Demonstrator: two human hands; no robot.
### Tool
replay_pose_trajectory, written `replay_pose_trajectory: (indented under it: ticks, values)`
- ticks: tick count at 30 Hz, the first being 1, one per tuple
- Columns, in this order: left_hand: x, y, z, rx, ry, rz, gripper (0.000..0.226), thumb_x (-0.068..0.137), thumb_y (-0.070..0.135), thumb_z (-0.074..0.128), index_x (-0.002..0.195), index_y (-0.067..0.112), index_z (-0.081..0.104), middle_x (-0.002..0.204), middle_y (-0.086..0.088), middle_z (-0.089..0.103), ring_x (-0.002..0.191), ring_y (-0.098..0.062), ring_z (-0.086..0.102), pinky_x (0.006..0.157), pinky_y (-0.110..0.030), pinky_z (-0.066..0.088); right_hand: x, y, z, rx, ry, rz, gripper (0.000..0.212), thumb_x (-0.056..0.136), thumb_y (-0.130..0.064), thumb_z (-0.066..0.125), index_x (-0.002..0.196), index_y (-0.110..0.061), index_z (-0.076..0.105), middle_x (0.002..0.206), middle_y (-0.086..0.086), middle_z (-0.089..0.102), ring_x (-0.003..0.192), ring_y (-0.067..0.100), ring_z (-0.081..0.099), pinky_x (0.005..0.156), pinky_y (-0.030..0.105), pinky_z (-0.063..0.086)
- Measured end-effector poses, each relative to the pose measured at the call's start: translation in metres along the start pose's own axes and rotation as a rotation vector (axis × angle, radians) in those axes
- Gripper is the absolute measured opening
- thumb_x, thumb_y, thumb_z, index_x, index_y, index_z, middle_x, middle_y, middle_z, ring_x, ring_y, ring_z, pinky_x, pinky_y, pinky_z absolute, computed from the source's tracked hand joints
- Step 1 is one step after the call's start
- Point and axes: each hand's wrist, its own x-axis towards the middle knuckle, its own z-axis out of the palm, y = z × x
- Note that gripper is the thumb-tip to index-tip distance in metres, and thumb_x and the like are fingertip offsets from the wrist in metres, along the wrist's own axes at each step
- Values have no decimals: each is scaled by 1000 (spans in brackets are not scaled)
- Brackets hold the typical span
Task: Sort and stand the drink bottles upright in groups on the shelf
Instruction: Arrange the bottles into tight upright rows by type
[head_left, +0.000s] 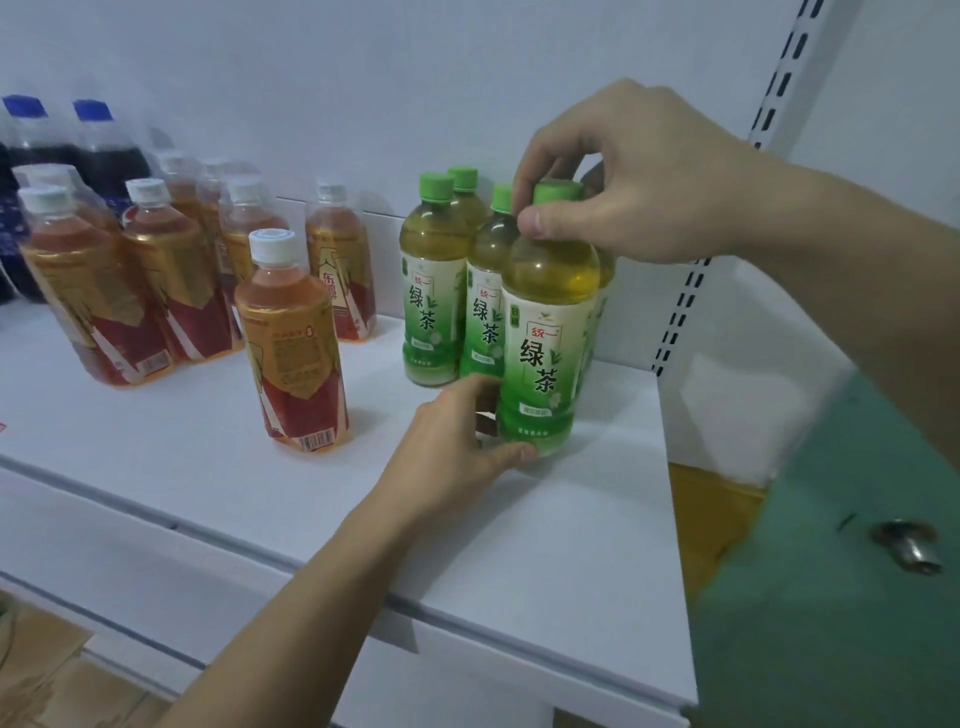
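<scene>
A green tea bottle (545, 322) with a green cap stands upright at the front of the green tea group (441, 270) on the white shelf (208, 457). My right hand (639, 176) grips its cap and neck from above. My left hand (457, 447) wraps around its base. Several more green tea bottles stand close behind it. One orange-and-red tea bottle (293, 343) with a white cap stands alone to the left. Several like it (135, 275) stand in a group further left.
Dark cola bottles (98, 150) with blue caps stand at the back left. The shelf's right edge (670, 467) lies just right of the green group, beside a slotted upright (685, 301). A cardboard box (711, 519) sits below on the right.
</scene>
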Motion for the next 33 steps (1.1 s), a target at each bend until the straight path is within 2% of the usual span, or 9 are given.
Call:
replay_pose_trajectory:
  ticks: [4,8,12,16,20,23,25,29,33]
  values:
    - [-1,-5,8,23,33,-16,58,81,25,84,134,26,59,118,12,72,104,-6,67,96,-36,55,-5,13,6,-35,13,43,11,87,-38,74,96,-34,76,100,-4,68,74,-7,55,69,16,42]
    - [0,-6,12,98,32,-14,58,85,25,80,138,28,57,127,11,69,110,-6,64,94,-28,51,-7,18,8,-34,11,84,8,87,-38,74,94,-34,76,100,-4,67,81,0,58,72,25,45]
    - [0,-4,15,197,32,-1,55,89,27,75,140,25,54,128,4,68,111,-17,62,90,-32,50,-9,21,10,1,-17,118,12,88,-38,74,97,-31,77,94,-13,61,62,-18,52,63,18,42]
    - [0,-5,17,259,28,17,53,91,28,73,140,24,53,126,1,68,106,-21,60,89,-35,50,-13,20,18,4,26,138,27,88,-42,74,113,-32,70,96,-9,60,76,-3,54,70,24,50]
    - [-1,-8,15,229,65,40,57,88,27,74,141,24,54,128,3,69,111,-18,63,90,-30,50,-42,20,38,56,317,153,51,89,-41,72,134,-31,51,115,-1,58,78,5,57,76,24,48]
    - [-5,-3,10,183,64,63,58,87,23,73,141,23,54,127,3,67,107,-15,65,92,-31,53,-86,2,64,242,569,201,39,91,-26,71,126,-25,53,117,0,57,65,7,57,62,18,49]
    - [-15,-3,-3,114,21,26,66,87,31,74,148,24,47,134,5,60,106,-9,66,91,-34,57,-124,-12,87,435,536,243,27,91,-19,71,114,-27,59,113,-4,61,68,9,60,58,20,50]
    - [-39,-8,-59,217,-63,61,64,84,55,59,145,35,48,132,20,56,104,11,62,82,-22,60,-168,-41,130,526,318,312,22,87,-34,66,107,-41,63,111,-20,63,98,8,61,66,17,52]
    - [-73,-27,-101,354,-113,15,40,94,39,59,134,40,56,118,24,63,101,8,62,81,-20,57,-150,-80,168,472,45,254,33,90,-42,63,122,-46,55,122,-27,52,116,-3,51,84,13,43]
